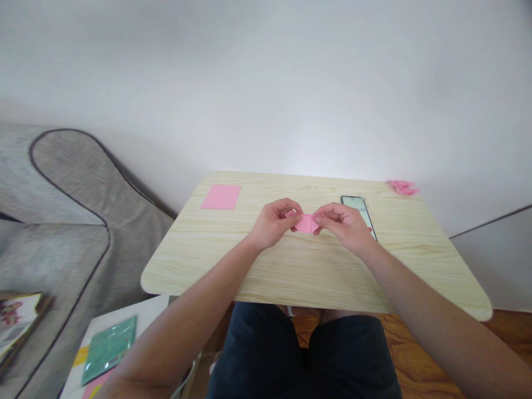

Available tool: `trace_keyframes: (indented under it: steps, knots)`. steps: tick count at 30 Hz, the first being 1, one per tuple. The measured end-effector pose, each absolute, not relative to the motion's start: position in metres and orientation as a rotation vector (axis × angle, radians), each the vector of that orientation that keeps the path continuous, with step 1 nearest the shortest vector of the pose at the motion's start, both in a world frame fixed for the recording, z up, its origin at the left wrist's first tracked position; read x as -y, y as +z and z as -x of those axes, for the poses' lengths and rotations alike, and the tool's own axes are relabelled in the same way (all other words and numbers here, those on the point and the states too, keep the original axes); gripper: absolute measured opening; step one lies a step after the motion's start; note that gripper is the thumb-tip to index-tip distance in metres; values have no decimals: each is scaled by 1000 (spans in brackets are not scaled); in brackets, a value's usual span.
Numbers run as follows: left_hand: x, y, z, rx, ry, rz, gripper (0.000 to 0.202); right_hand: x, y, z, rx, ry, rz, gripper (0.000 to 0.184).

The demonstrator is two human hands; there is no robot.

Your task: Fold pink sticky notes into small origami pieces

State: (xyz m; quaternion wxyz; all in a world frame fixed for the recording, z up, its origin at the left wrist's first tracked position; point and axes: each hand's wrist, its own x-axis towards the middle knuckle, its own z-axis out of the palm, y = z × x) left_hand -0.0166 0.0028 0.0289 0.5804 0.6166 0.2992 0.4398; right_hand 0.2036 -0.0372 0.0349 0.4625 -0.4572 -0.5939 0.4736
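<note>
Between both hands, above the middle of the light wood table [286,282], is a small folded piece of pink paper [306,224]. My left hand [275,223] pinches its left end between thumb and fingers. At the other end, my right hand [343,223] grips the paper the same way. A crease runs down the paper near its right side. The fingers cover both ends, so the full folded shape is hidden. A phone [358,209] with a lit screen lies just beyond my right hand, which partly covers it.
A flat stack or sheet of pink paper [221,197] lies at the table's back left. Crumpled pink pieces [402,187] sit at the back right corner. A grey sofa [70,183] stands on the left. Lower left, a green packet [110,343] rests on a white surface.
</note>
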Motion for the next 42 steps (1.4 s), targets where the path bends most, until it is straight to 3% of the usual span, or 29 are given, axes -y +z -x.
trace_keyframes:
  steps: [26, 42]
  knots:
    - [-18, 9, 27, -777, 1174, -1274, 6, 16, 2, -213, 1311, 1189, 1182, 21]
    - [-11, 11, 21, -735, 1042, -1314, 16, 19, 8, -210, 1471, 1148, 1168, 25]
